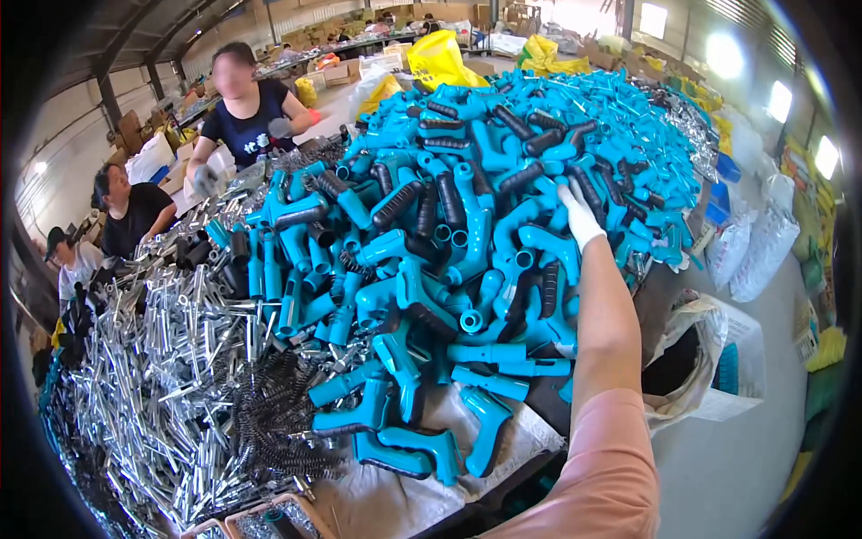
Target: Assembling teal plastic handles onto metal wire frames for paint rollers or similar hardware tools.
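Observation:
My right arm stretches far out over a big heap of teal plastic gun-shaped housings (pixel 476 202), many with black ribbed grips. At its end my right hand (pixel 582 216), in a white glove, lies against the heap on the right side. The fingers reach forward, extended, among the teal pieces beside a black-gripped housing (pixel 588 196); nothing is seen held in them. My left hand is out of the picture. Closer to me, several loose teal housings (pixel 422 446) rest on a whitish sheet (pixel 377 503) on the table.
Shiny metal rods (pixel 171 359) form a pile on the left, with dark coil springs (pixel 278 413) beside it. A co-worker in a dark shirt (pixel 247 121) stands across the table; two more people sit at left. A white sack (pixel 691 359) stands by my right arm.

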Demonstrator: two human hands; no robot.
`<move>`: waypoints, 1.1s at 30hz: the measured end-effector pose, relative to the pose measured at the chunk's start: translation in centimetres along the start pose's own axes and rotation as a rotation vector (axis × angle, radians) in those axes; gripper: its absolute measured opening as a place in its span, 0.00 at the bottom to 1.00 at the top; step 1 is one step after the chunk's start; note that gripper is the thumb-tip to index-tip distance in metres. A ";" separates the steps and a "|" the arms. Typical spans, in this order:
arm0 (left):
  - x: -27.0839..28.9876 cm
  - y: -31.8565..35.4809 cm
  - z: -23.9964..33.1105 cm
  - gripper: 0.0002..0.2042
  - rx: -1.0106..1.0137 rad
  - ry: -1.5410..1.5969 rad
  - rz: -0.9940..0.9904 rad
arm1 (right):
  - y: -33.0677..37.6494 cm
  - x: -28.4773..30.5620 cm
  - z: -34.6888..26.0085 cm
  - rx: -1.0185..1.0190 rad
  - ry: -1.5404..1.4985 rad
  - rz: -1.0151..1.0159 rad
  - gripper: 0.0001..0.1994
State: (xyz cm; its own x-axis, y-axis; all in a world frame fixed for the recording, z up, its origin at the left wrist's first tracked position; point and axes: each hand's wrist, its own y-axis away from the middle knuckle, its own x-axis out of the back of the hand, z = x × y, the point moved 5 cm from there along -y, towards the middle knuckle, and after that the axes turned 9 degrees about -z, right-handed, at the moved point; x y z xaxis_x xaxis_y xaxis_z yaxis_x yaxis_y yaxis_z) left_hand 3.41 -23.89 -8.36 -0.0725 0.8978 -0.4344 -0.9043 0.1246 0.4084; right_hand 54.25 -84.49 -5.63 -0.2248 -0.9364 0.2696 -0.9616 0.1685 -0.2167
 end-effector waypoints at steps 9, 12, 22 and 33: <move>0.3 -0.4 0.3 0.15 -0.020 -0.027 -0.003 | 2.0 -13.2 -5.5 0.100 -0.316 -0.348 0.40; 1.0 -1.2 -0.3 0.15 -0.059 -0.082 -0.002 | 1.9 -15.6 -8.3 0.116 -0.323 -0.412 0.36; 0.0 0.1 -0.3 0.16 -0.105 -0.091 -0.017 | 6.2 -29.4 -20.6 0.563 -0.204 -0.628 0.28; 0.7 0.1 0.0 0.12 -0.250 -0.033 0.044 | 12.7 -36.6 -28.0 0.618 0.578 -0.744 0.50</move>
State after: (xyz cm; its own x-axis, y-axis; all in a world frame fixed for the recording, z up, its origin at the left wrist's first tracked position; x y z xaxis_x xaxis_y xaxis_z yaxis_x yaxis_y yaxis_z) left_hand 3.23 -23.21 -8.63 -0.1035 0.9139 -0.3925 -0.9769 -0.0193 0.2127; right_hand 45.88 -39.46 8.08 0.1785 -0.4303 0.8849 -0.6803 -0.7037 -0.2049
